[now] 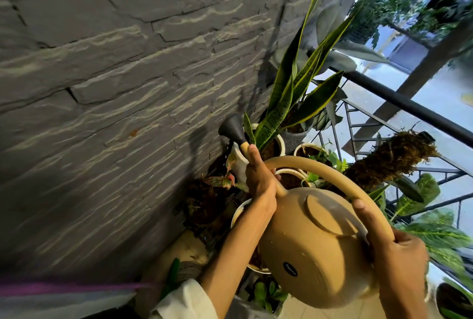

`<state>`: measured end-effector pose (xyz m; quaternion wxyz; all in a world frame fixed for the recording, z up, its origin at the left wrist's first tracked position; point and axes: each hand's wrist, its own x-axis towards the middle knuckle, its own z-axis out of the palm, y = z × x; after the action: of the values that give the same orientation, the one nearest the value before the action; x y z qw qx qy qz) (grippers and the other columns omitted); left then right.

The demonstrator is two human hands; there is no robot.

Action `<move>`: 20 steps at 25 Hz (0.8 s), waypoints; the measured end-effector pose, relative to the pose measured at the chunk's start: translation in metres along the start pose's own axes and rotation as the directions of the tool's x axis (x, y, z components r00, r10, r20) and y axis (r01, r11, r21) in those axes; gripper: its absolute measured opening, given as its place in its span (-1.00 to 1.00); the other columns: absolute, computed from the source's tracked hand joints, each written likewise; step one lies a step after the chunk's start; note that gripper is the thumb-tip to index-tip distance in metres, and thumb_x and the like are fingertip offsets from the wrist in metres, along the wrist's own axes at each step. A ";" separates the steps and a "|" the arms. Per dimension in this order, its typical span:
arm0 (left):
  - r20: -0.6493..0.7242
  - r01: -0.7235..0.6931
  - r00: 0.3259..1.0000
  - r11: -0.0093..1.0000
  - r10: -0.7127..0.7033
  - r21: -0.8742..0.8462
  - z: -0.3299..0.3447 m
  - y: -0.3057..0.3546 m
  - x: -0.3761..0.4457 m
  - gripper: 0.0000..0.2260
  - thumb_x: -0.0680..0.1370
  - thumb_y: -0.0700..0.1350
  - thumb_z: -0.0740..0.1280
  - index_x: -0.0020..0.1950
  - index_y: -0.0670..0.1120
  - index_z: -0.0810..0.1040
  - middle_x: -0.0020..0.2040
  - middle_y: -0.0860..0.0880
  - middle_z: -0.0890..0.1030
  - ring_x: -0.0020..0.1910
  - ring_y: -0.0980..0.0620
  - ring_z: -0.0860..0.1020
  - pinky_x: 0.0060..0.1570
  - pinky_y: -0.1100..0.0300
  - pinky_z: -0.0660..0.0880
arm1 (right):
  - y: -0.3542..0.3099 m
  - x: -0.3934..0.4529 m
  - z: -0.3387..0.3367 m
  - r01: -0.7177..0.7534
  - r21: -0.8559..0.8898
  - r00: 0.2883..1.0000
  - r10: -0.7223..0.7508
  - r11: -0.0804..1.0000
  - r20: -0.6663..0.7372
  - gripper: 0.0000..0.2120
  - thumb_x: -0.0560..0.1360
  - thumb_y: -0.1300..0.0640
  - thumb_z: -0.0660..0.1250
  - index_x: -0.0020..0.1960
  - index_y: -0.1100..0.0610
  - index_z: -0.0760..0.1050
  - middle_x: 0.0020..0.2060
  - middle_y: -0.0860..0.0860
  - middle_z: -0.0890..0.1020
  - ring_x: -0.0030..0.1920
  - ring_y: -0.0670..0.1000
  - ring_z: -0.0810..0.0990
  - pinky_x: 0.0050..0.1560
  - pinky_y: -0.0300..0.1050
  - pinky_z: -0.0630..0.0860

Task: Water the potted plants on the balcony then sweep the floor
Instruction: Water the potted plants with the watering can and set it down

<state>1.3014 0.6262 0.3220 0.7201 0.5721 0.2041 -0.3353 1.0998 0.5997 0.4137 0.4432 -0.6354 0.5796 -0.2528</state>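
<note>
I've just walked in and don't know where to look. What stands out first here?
A big tan watering can fills the lower middle, tilted toward the pots, its black rose near the grey stone wall. The left hand grips the spout and the right hand grips the handle. Behind it, a tall snake plant rises beside the railing.

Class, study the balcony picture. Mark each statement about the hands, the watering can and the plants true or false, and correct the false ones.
1. The left hand grips the spout of the can. True.
2. The right hand hangs free. False: it grips the handle.
3. The rose is black. True.
4. The can is blue. False: it is tan.
5. The snake plant stands near the grey wall. True.
</note>
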 end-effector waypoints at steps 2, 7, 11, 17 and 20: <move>-0.009 0.005 1.000 1.000 -0.005 0.004 0.008 -0.001 0.003 -0.55 0.64 0.39 0.09 -0.18 0.05 0.37 -0.23 -0.08 0.58 -0.26 -0.03 0.58 0.14 -0.06 0.61 | -0.003 0.004 0.002 0.003 -0.020 1.000 -0.003 1.000 0.000 -0.33 0.22 -0.42 0.48 -0.37 0.25 0.61 -0.58 0.04 0.48 -0.35 0.12 0.41 -0.29 -0.02 0.28; 0.018 0.066 0.998 0.997 -0.067 0.029 0.027 0.000 0.017 -0.46 0.62 0.40 0.10 -0.14 -0.05 0.47 -0.22 -0.08 0.58 -0.28 0.00 0.57 0.14 -0.05 0.64 | -0.003 0.020 0.004 -0.025 -0.009 0.999 0.025 1.000 -0.028 -0.36 0.20 -0.42 0.48 -0.34 0.22 0.65 -0.49 0.11 0.52 -0.32 0.13 0.43 -0.29 0.00 0.30; 0.011 0.098 0.995 0.995 -0.098 0.036 0.031 -0.004 0.029 -0.46 0.62 0.40 0.10 -0.10 -0.06 0.48 -0.17 -0.07 0.59 -0.25 0.03 0.57 -0.13 0.13 0.54 | -0.007 0.028 0.008 -0.075 -0.036 0.997 0.074 0.996 -0.034 -0.32 0.18 -0.45 0.46 -0.33 0.23 0.66 -0.42 0.17 0.57 -0.31 0.15 0.47 -0.30 -0.02 0.32; 0.010 0.109 0.994 0.991 -0.110 0.077 0.034 -0.010 0.043 -0.35 0.62 0.42 0.07 0.13 -0.15 0.55 -0.14 -0.10 0.63 -0.24 -0.01 0.59 -0.22 0.14 0.52 | -0.003 0.038 0.015 -0.110 -0.095 0.993 0.105 0.989 -0.055 -0.15 0.01 -0.66 0.40 -0.38 0.18 0.66 -0.45 0.21 0.61 -0.35 0.15 0.52 -0.30 -0.03 0.37; 0.003 0.116 0.993 0.989 -0.116 0.095 0.033 -0.013 0.050 -0.33 0.61 0.43 0.06 0.10 -0.16 0.58 -0.15 -0.11 0.64 -0.24 -0.02 0.62 -0.18 0.12 0.56 | -0.001 0.041 0.018 -0.118 -0.110 0.992 0.112 0.987 -0.063 -0.10 -0.03 -0.70 0.36 -0.36 0.17 0.67 -0.47 0.15 0.61 -0.35 0.14 0.54 -0.31 -0.07 0.39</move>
<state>1.3238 0.5805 0.2873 0.6723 0.5914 0.2177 -0.3885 1.1242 0.5647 0.3981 0.4035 -0.6178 0.6410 -0.2112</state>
